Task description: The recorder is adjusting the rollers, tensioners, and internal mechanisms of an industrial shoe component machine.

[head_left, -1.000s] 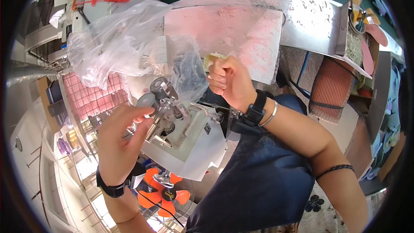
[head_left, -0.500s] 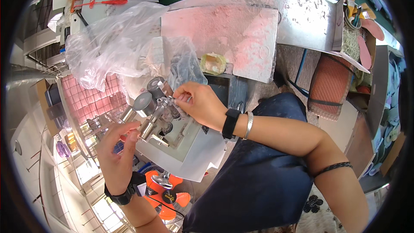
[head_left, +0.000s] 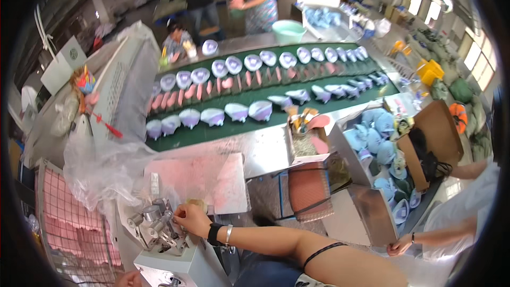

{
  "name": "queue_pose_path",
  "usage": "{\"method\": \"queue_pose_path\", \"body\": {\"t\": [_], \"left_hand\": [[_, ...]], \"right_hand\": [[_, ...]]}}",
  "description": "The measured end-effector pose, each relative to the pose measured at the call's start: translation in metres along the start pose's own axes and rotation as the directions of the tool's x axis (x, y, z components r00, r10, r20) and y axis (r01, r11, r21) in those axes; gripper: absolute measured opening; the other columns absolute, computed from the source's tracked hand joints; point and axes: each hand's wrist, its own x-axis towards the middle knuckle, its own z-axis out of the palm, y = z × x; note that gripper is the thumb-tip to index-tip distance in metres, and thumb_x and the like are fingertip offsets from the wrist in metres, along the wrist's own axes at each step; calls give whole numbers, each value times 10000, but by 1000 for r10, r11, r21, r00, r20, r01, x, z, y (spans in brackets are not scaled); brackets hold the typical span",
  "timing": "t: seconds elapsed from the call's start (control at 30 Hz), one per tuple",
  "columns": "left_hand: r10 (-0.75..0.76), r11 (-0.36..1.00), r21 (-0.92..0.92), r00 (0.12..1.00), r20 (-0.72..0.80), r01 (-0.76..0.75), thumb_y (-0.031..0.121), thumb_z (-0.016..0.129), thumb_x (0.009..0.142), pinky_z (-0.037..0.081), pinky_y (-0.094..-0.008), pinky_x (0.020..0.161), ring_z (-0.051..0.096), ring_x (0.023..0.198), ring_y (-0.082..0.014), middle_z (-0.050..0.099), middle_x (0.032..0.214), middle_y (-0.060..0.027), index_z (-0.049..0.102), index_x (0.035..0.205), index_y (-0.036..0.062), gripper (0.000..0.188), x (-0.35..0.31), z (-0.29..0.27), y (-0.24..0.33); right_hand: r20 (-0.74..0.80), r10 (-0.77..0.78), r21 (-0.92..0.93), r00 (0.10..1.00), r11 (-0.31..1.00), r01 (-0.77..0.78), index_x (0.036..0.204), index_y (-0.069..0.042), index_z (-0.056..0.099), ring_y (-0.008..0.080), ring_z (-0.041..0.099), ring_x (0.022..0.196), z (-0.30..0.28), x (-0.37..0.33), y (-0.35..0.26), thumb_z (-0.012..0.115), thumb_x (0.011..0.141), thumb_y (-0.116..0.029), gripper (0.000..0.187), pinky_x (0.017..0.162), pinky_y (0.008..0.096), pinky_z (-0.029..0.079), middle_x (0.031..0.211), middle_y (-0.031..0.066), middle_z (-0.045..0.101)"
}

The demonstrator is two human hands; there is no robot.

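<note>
My right hand (head_left: 192,220) reaches over a small metal machine (head_left: 159,226) on a grey-white base at the lower left. Its fingers are drawn together beside the machine's metal head; what they hold, if anything, is too small to make out. My left hand (head_left: 127,279) shows only in part at the bottom edge, left of the machine's base, and its fingers are cut off and blurred. Behind the machine lies a board (head_left: 226,180) coated in pink powder. A small yellowish container (head_left: 197,203) stands just beyond my right hand.
A green conveyor belt (head_left: 212,135) carries rows of lavender-white cup-shaped pieces and flat pink pieces. An open box (head_left: 308,154) holds brushes. Blue pieces fill a bin (head_left: 366,202) at right, where another person's hand (head_left: 399,245) rests. A wire rack (head_left: 74,218) stands left; people stand beyond the belt.
My view has swung up and right, bringing the belt and other people into sight. My left hand has dropped to the bottom edge; my right hand stays by the machine head.
</note>
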Motion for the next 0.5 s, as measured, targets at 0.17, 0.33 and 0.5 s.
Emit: {"method": "queue_pose_path", "body": {"t": [0.17,0.33,0.5], "left_hand": [[-11,992,-124,1000,-20,8,266,624,965,496,-326,751,623,903,-244,645,1129,-142,661,1123,17,297,-58,-4,-51],[26,977,-211,997,-78,-42,278,620,967,497,-347,763,630,894,-255,673,1063,-143,672,1109,11,307,-81,1,-92],[-89,970,-229,996,-31,79,280,629,957,498,-349,757,643,860,-259,693,995,-151,686,1092,19,300,-88,0,-86]], "right_hand": [[-92,-180,-231,979,960,155,850,15,640,295,663,733,5,-12,-7,663,826,-141,160,674,383,509,775,175,673],[-221,-326,-306,919,918,253,857,-6,640,280,671,736,17,-7,0,690,813,-161,169,680,361,528,808,154,678],[-95,-221,-369,971,913,171,877,2,625,312,655,791,12,-3,-4,677,815,-142,165,710,390,516,847,175,668]]}}
